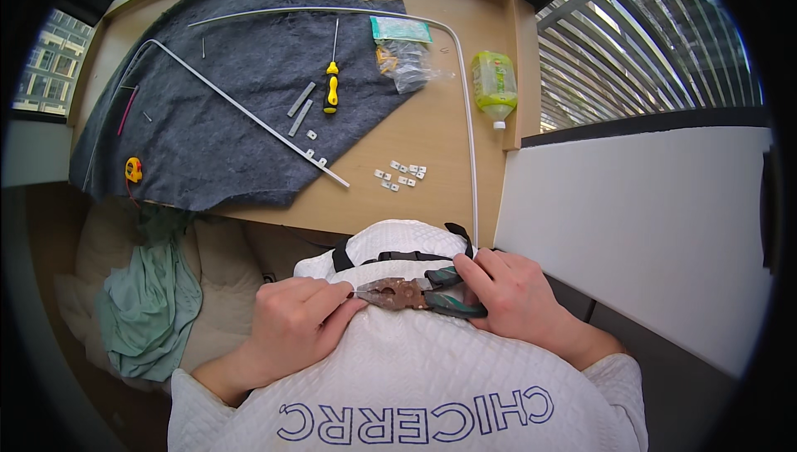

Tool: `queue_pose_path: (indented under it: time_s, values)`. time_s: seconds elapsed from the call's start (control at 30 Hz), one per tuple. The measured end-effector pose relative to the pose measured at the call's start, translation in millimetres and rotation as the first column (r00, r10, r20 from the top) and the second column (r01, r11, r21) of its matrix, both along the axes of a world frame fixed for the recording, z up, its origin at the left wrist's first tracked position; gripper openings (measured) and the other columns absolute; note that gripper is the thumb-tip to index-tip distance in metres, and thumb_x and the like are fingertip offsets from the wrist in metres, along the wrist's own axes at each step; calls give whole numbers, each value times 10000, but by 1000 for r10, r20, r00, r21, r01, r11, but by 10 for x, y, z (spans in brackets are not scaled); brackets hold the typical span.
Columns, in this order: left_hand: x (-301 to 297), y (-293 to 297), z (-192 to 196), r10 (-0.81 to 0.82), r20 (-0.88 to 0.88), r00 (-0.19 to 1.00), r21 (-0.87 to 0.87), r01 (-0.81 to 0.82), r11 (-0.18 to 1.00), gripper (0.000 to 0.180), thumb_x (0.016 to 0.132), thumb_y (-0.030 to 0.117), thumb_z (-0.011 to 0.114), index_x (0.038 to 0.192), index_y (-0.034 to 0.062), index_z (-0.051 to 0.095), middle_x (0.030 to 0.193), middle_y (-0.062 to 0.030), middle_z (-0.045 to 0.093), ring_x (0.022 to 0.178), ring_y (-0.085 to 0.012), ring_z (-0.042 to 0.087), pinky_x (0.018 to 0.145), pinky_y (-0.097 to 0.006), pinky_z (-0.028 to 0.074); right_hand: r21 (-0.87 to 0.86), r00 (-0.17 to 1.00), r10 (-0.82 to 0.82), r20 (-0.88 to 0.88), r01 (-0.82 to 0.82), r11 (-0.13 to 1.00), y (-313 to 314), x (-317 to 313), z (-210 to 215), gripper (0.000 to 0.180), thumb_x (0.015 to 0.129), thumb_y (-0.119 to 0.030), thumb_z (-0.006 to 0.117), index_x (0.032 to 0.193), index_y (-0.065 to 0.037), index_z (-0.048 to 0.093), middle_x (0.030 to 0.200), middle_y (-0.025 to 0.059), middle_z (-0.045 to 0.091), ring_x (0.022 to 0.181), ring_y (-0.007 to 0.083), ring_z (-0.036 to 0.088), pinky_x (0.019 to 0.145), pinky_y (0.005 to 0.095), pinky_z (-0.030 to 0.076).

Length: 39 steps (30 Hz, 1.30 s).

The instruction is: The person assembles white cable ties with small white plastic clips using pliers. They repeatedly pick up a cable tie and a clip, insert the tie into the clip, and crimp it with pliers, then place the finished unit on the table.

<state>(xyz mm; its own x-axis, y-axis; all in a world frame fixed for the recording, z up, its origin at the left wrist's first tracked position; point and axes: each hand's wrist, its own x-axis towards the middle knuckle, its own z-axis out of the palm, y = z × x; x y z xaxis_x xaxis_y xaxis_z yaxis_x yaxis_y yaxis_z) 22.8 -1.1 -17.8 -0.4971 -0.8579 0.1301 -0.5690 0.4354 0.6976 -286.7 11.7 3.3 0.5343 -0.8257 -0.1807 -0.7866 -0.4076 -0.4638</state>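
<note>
In front of my white shirt, my right hand (510,290) is closed on the dark green handles of a pair of rusty pliers (397,293). The pliers' jaws point left, toward my left hand (303,319). That hand is closed, thumb and fingers pinched together right at the jaw tip. What it pinches is too small to make out. Beyond my hands, several small white clips (398,175) lie on the wooden table (382,211). A white rail (249,112) with clips on its near end rests on a grey cloth (241,153).
A long bent white rail (469,103) runs down the table's right side. On the cloth are a yellow-black screwdriver (331,91), two short grey strips (300,107) and a yellow tape measure (133,170). Plastic packets (402,45) and a yellow-green bottle (495,87) lie farther back. Green fabric (154,311) hangs at left.
</note>
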Motion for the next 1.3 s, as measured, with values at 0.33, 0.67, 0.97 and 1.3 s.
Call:
queue_pose_path:
  time_s: [0.33,0.67,0.97,1.3]
  values:
    - [-22,-220,78,33,-180,983,191,2,982,122,854,45,798,962,-9,780,735,-112,727,611,-239,696,573,-327,518,249,976,-68,207,15,968,-90,-114,-116,675,746,-139,851,1353,-43,570,1069,139,609,920,345,667,778,437,563]
    - [-67,-189,47,422,-501,756,484,-160,861,211,843,-117,739,1024,-31,806,812,-112,778,718,-170,727,625,-280,529,-120,968,28,248,2,993,11,-147,-269,387,659,-102,873,961,-77,631,937,92,610,1010,353,636,789,451,553]
    - [-42,-149,-142,449,-738,504,473,-88,877,153,850,-102,759,971,-29,699,976,-130,751,816,-178,702,743,-266,556,-188,927,56,370,15,982,-59,-99,-129,357,595,-128,880,802,-88,592,879,42,616,1030,358,627,845,481,461]
    - [-80,-113,-80,482,-733,480,542,-17,840,145,919,-98,620,1037,-44,684,955,-97,669,813,-164,692,751,-297,592,-233,926,22,376,72,970,-60,-47,-98,316,601,-86,853,792,-88,602,877,34,630,1029,354,627,798,453,439]
